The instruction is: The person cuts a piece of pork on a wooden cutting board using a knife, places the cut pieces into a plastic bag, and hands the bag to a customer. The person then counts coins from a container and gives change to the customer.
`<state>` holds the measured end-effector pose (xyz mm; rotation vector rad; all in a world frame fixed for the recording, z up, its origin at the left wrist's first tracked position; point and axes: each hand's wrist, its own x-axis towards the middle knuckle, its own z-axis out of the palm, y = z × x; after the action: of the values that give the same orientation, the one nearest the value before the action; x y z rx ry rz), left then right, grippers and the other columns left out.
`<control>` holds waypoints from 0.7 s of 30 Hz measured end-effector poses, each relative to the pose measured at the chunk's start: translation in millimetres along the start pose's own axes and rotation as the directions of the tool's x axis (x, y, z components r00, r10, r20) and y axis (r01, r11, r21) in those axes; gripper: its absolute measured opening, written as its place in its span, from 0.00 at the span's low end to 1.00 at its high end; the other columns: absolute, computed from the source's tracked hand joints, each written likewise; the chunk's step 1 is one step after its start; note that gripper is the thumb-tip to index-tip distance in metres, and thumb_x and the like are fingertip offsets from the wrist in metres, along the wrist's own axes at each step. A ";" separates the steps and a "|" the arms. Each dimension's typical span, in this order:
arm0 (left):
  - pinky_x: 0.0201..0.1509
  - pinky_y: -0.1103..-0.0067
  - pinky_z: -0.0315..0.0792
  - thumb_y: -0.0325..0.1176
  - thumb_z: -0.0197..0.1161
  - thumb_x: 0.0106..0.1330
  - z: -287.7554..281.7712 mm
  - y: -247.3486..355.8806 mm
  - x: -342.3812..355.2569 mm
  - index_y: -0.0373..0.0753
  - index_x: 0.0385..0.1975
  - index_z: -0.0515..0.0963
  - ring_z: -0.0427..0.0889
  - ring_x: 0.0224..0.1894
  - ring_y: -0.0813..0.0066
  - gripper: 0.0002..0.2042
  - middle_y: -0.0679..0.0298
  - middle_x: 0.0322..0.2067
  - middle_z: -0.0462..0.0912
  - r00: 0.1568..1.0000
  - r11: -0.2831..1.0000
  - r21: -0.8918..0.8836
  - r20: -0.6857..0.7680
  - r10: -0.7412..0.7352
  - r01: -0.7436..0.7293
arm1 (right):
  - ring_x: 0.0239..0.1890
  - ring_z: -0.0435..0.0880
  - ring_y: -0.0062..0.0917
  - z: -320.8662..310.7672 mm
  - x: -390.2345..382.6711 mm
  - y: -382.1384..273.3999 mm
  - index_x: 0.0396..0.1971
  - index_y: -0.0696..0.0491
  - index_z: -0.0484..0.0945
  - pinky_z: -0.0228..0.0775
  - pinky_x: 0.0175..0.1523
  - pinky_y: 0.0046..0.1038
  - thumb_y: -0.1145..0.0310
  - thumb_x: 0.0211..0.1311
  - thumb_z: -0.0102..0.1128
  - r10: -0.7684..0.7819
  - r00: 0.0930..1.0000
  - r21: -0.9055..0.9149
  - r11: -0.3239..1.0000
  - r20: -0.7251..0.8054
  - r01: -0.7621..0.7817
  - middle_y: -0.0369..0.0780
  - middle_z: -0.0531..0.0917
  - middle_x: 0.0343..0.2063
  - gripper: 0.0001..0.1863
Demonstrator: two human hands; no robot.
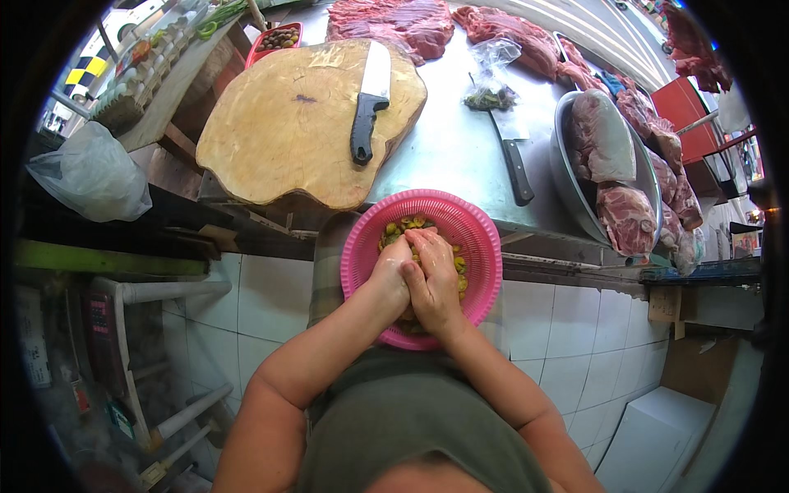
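Note:
A pink plastic basket [491, 255] sits at my lap, with small yellow-green fruit pieces [462, 283] in it that look like cut citrus. Over its middle, my left hand [393, 267] and my right hand [434, 283] are pressed together, fingers closed against each other. Whatever lies between the palms is hidden. White specks, perhaps foam or wet bits, show on the left hand near the wrist.
Ahead is a thick wooden chopping board [279, 123] with a black-handled knife [364, 123] on it. To its right a cleaver [518, 168] lies on the metal table [444, 140], beside a basin [567, 193] of meat. Raw meat slabs [390, 25] lie farther back.

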<state>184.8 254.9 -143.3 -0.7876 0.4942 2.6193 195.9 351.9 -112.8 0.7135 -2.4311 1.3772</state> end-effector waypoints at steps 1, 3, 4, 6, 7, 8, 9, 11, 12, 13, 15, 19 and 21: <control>0.53 0.76 0.74 0.41 0.39 0.78 4.7 -1.4 -2.8 0.41 0.44 0.74 0.78 0.45 0.71 0.16 0.62 0.42 0.78 1.000 0.999 -0.029 -0.013 -0.015 0.014 | 0.56 0.74 0.47 -1.5 -1.6 -0.1 0.53 0.63 0.75 0.61 0.65 0.41 0.64 0.69 0.53 -0.007 1.000 0.083 0.997 0.020 0.005 0.54 0.79 0.48 0.20; 0.54 0.76 0.74 0.41 0.39 0.78 15.0 -8.7 -8.2 0.39 0.46 0.74 0.79 0.44 0.70 0.16 0.62 0.42 0.78 0.992 0.997 -0.052 -0.118 0.044 -0.050 | 0.56 0.75 0.47 -3.5 -2.8 2.3 0.53 0.63 0.76 0.60 0.66 0.42 0.64 0.69 0.53 0.063 0.998 0.134 0.989 0.027 -0.066 0.54 0.79 0.48 0.20; 0.55 0.76 0.74 0.41 0.38 0.78 19.3 -11.4 -10.6 0.38 0.46 0.73 0.79 0.45 0.69 0.17 0.60 0.42 0.78 0.988 0.995 -0.030 -0.130 0.088 -0.092 | 0.55 0.75 0.47 -3.9 -1.7 4.9 0.53 0.63 0.76 0.60 0.67 0.43 0.64 0.69 0.53 0.081 0.996 0.161 0.983 0.022 -0.083 0.54 0.79 0.47 0.20; 0.57 0.76 0.74 0.41 0.37 0.78 24.2 -15.4 -14.9 0.37 0.47 0.72 0.79 0.48 0.68 0.18 0.58 0.44 0.78 0.978 0.981 0.023 -0.083 0.194 -0.192 | 0.50 0.78 0.45 -3.5 -0.2 8.9 0.47 0.61 0.78 0.62 0.66 0.42 0.70 0.67 0.54 0.016 0.999 0.171 0.985 -0.031 -0.011 0.51 0.81 0.43 0.13; 0.54 0.76 0.75 0.40 0.39 0.78 24.7 -17.1 -16.2 0.37 0.46 0.73 0.79 0.46 0.69 0.17 0.59 0.42 0.79 0.974 0.983 0.047 -0.140 0.181 -0.176 | 0.48 0.79 0.44 -2.8 0.9 10.5 0.44 0.61 0.79 0.65 0.63 0.41 0.72 0.67 0.54 -0.010 0.999 0.172 0.985 -0.046 0.018 0.50 0.81 0.41 0.11; 0.52 0.77 0.76 0.39 0.40 0.77 23.7 -18.4 -17.2 0.37 0.45 0.74 0.80 0.43 0.70 0.16 0.60 0.41 0.79 0.970 0.980 0.067 -0.145 0.197 -0.189 | 0.46 0.80 0.43 -1.7 2.0 11.8 0.41 0.60 0.80 0.67 0.61 0.40 0.74 0.66 0.54 -0.036 0.997 0.175 0.983 -0.061 0.046 0.49 0.82 0.40 0.09; 0.49 0.77 0.76 0.39 0.42 0.77 21.6 -19.7 -16.9 0.37 0.44 0.75 0.80 0.41 0.72 0.15 0.61 0.39 0.79 0.963 0.973 0.094 -0.148 0.223 -0.211 | 0.44 0.79 0.42 -0.2 3.1 12.4 0.38 0.60 0.79 0.69 0.57 0.40 0.75 0.65 0.55 -0.032 0.996 0.175 0.984 -0.083 0.046 0.48 0.81 0.38 0.07; 0.48 0.77 0.77 0.39 0.42 0.77 15.3 -22.8 -13.0 0.38 0.43 0.76 0.80 0.41 0.72 0.15 0.61 0.39 0.79 0.969 0.977 0.090 -0.143 0.202 -0.191 | 0.38 0.79 0.41 2.5 5.5 12.9 0.33 0.59 0.79 0.71 0.49 0.39 0.77 0.64 0.56 -0.039 0.991 0.172 0.983 -0.130 0.062 0.46 0.81 0.33 0.03; 0.47 0.77 0.77 0.39 0.43 0.76 11.9 -25.2 -9.3 0.38 0.42 0.76 0.80 0.40 0.73 0.15 0.62 0.38 0.79 0.971 0.979 0.089 -0.140 0.196 -0.185 | 0.36 0.77 0.41 3.1 6.9 13.1 0.31 0.58 0.78 0.70 0.46 0.38 0.76 0.63 0.57 -0.022 0.992 0.157 0.987 -0.124 0.041 0.46 0.80 0.32 0.03; 0.46 0.77 0.77 0.39 0.43 0.76 8.1 -27.2 -5.4 0.38 0.42 0.76 0.80 0.40 0.73 0.15 0.62 0.38 0.79 0.972 0.980 0.088 -0.136 0.190 -0.179 | 0.35 0.76 0.40 3.6 8.6 13.3 0.30 0.58 0.78 0.69 0.43 0.38 0.76 0.63 0.58 -0.025 0.993 0.140 0.989 -0.118 0.041 0.45 0.79 0.30 0.03; 0.45 0.77 0.77 0.39 0.44 0.76 1.4 -29.4 2.5 0.39 0.41 0.76 0.80 0.39 0.74 0.14 0.62 0.37 0.79 0.975 0.981 0.089 -0.126 0.184 -0.173 | 0.31 0.73 0.41 3.8 11.8 12.9 0.27 0.57 0.77 0.66 0.38 0.39 0.73 0.62 0.60 -0.026 0.992 0.107 0.994 -0.120 0.039 0.44 0.74 0.25 0.06; 0.42 0.77 0.76 0.40 0.43 0.76 -6.1 -28.6 11.0 0.40 0.40 0.75 0.80 0.38 0.73 0.14 0.63 0.36 0.79 0.982 0.991 0.062 -0.145 0.123 -0.115 | 0.29 0.71 0.41 2.2 17.2 10.9 0.24 0.58 0.74 0.65 0.37 0.39 0.71 0.62 0.61 -0.004 0.993 0.048 0.999 -0.117 0.009 0.45 0.72 0.23 0.09; 0.40 0.77 0.76 0.40 0.43 0.76 -6.6 -26.9 12.0 0.40 0.40 0.75 0.80 0.37 0.73 0.14 0.63 0.36 0.79 0.981 0.992 0.072 -0.156 0.111 -0.101 | 0.28 0.70 0.41 2.2 19.7 10.2 0.23 0.58 0.73 0.65 0.36 0.40 0.71 0.61 0.63 0.012 0.992 0.036 0.999 -0.124 -0.008 0.45 0.71 0.22 0.11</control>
<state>190.1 278.4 -161.5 -0.9812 0.6786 2.6338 173.9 348.8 -112.6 0.6056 -2.3226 1.4273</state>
